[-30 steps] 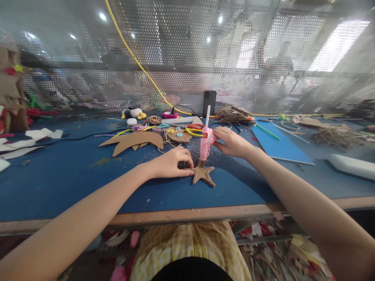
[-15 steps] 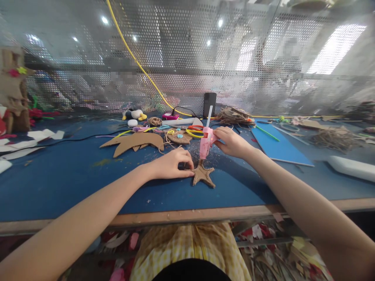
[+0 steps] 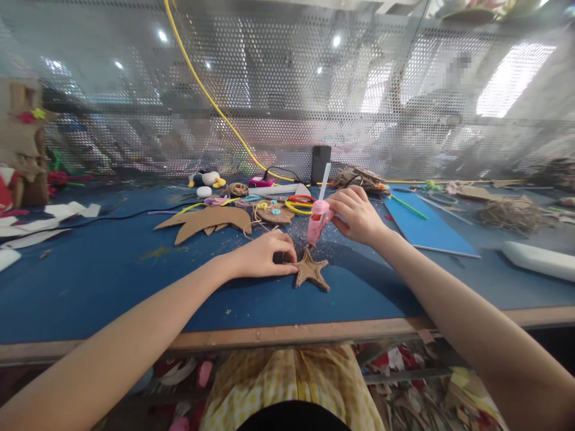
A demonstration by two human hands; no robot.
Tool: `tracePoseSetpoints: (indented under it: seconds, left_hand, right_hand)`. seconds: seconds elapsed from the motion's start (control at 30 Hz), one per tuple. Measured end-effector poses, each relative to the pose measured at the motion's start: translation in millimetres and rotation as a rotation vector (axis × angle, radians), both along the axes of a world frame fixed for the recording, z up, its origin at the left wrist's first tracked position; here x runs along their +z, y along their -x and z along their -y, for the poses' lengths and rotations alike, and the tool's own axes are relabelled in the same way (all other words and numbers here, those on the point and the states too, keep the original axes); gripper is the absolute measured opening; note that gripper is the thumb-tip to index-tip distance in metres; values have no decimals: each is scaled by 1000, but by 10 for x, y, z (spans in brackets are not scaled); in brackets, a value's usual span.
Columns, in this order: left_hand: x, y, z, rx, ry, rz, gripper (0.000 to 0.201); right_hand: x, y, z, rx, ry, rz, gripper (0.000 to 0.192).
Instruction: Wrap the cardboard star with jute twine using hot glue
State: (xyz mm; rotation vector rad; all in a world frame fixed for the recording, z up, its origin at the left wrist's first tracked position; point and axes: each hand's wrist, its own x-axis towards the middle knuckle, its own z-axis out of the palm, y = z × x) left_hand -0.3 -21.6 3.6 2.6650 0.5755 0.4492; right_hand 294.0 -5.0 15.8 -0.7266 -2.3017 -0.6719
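On the blue table (image 3: 112, 281), the right hand (image 3: 357, 215) grips the pink glue gun (image 3: 317, 222) by its rigid handle, nozzle above the star (image 3: 309, 270). The left hand (image 3: 265, 254) pinches 1 point of this light, stiff, twine-wrapped piece.
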Motion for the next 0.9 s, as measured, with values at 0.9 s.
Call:
tracePoseSetpoints:
  seconds: [0.9]
  left_hand:
    - [-31,-25,-18,-35,-13,7,28]
  right_hand:
    - [-41,25,-38,150,173,-27,4]
